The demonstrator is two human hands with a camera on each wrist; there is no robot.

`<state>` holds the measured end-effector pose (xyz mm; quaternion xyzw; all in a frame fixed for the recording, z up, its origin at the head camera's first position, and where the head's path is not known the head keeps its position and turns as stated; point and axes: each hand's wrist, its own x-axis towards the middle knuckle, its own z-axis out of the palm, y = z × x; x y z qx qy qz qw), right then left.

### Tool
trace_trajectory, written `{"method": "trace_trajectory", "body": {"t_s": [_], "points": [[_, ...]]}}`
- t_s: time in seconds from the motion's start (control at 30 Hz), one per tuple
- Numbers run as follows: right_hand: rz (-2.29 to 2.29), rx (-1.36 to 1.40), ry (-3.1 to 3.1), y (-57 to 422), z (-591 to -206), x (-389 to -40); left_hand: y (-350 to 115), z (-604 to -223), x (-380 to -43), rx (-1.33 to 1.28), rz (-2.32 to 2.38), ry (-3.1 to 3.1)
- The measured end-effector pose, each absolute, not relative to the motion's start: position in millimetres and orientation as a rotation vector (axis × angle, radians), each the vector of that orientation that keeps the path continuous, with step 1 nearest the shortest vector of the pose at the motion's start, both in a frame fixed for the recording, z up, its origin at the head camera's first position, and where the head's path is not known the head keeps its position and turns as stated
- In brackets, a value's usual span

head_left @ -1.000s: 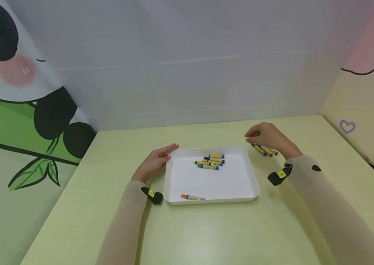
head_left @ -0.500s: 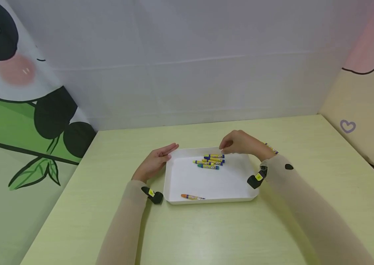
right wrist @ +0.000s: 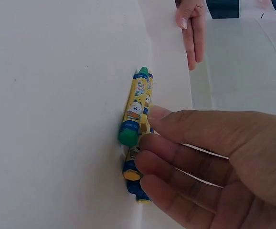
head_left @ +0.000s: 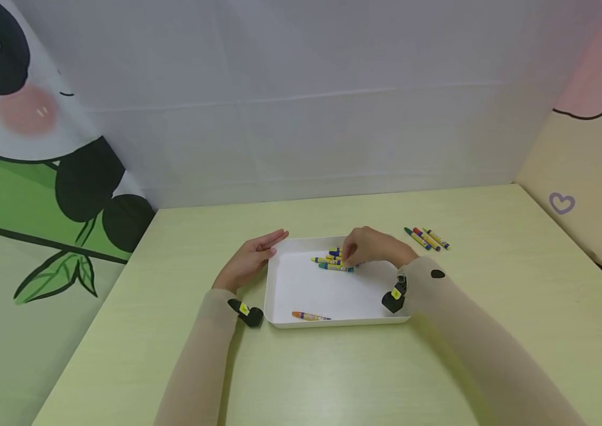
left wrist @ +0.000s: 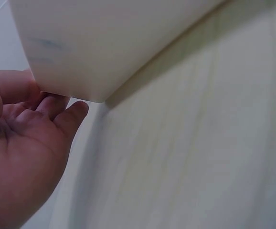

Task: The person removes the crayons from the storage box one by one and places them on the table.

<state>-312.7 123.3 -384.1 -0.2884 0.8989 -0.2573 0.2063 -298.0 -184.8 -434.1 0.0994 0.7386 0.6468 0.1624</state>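
A white tray (head_left: 348,296) sits on the table. My left hand (head_left: 247,263) holds its left side near the far corner, thumb at the rim and two fingers stretched out along the outside. The left wrist view shows that hand (left wrist: 28,143) at the tray's edge (left wrist: 104,47). My right hand (head_left: 370,245) is inside the tray over a cluster of wrapped crayons. In the right wrist view its thumb and forefinger pinch the end of a yellow crayon (right wrist: 150,86), right beside the green crayon (right wrist: 137,105). The hand covers the right ends of the other crayons.
Alone by the tray's near wall lies an orange crayon (head_left: 310,316). Several more crayons (head_left: 427,239) lie on the table (head_left: 301,378) beyond the tray's right side. A pale cloth wall (head_left: 301,118) stands behind the table, with printed panels left and right.
My right hand has moved left and nearer from beside the crayons on the table, over the tray's far rim, down to the crayon cluster. My left hand has stayed at the tray.
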Motion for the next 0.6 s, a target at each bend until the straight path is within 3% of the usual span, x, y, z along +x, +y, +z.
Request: {"method": "trace_trajectory", "body": {"t_s": [0.6], "points": [[-0.608,-0.803,2.566,109.6,-389.7,-303.5,-185.3,-434.9,-299.5,0.270,1.835,2.106]]}}
